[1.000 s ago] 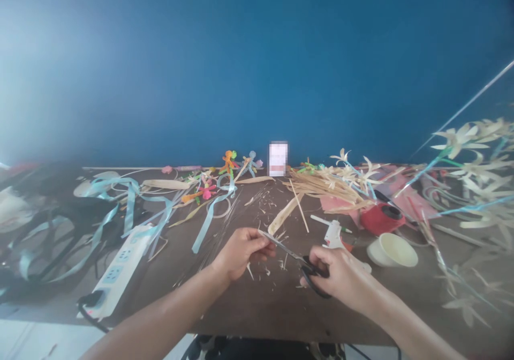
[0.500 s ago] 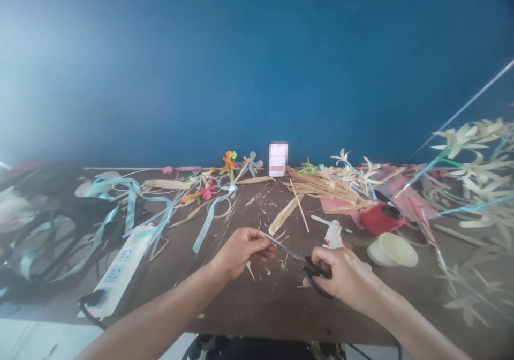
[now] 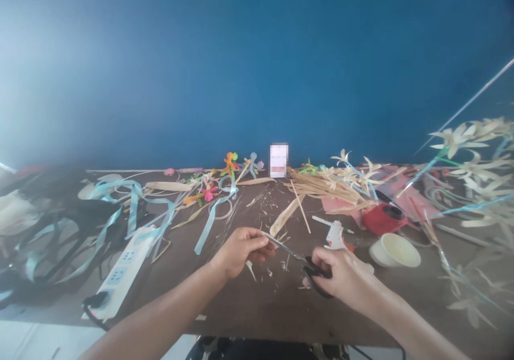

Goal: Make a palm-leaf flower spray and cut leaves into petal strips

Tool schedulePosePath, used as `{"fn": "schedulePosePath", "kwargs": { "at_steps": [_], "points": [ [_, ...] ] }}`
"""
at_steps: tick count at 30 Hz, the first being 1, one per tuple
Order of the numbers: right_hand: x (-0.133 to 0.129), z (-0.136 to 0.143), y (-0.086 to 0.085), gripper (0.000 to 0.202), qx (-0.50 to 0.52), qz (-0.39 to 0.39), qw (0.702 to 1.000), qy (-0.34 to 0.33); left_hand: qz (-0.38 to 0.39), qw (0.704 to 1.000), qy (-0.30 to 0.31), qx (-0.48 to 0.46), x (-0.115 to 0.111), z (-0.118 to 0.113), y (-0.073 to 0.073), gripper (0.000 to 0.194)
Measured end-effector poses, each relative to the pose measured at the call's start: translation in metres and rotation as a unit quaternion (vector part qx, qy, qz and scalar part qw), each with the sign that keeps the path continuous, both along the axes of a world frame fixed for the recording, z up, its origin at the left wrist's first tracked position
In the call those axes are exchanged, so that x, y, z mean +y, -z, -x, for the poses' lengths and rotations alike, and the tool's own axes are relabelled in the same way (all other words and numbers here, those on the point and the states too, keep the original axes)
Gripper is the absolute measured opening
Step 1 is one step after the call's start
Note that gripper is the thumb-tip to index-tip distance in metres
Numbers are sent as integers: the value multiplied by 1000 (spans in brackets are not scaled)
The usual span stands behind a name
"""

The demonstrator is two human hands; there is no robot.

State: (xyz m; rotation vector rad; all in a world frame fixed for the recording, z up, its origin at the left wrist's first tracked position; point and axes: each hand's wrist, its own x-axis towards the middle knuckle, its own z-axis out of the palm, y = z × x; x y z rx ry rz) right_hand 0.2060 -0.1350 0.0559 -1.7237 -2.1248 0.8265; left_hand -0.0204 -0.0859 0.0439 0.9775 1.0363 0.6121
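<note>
My right hand (image 3: 335, 274) is closed round the black handles of a pair of scissors (image 3: 295, 254). The blades point up and left and look almost closed, their tips meeting the fingers of my left hand (image 3: 249, 248). Thumb and forefinger of that left hand are pinched together at the tips; whatever lies between them is too small or hidden to name. Below and beyond the blades, small pale scraps (image 3: 270, 271) are scattered on the brown table (image 3: 249, 312). A broad dried husk strip (image 3: 287, 216) lies just past my hands.
A white glue gun (image 3: 334, 235), a red roll (image 3: 383, 219) and a cream bowl (image 3: 395, 250) stand right of centre. Pale husk flowers (image 3: 458, 137) spread at far right. At left are a power strip (image 3: 124, 271) and blue ribbon (image 3: 209, 226). A phone-like screen (image 3: 278, 160) stands at the back.
Both hands and the scissors hold nearly the same pose, the scissors' tips still at the left fingers. The whole view has shifted very slightly.
</note>
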Motion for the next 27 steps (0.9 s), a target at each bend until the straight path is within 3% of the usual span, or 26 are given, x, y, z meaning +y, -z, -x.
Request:
{"fn": "schedulePosePath", "kwargs": {
  "at_steps": [27],
  "points": [
    [-3,-1,12,29,52,20,998,3,9,1000,-22,2,-2,-4,5,26]
  ]
}}
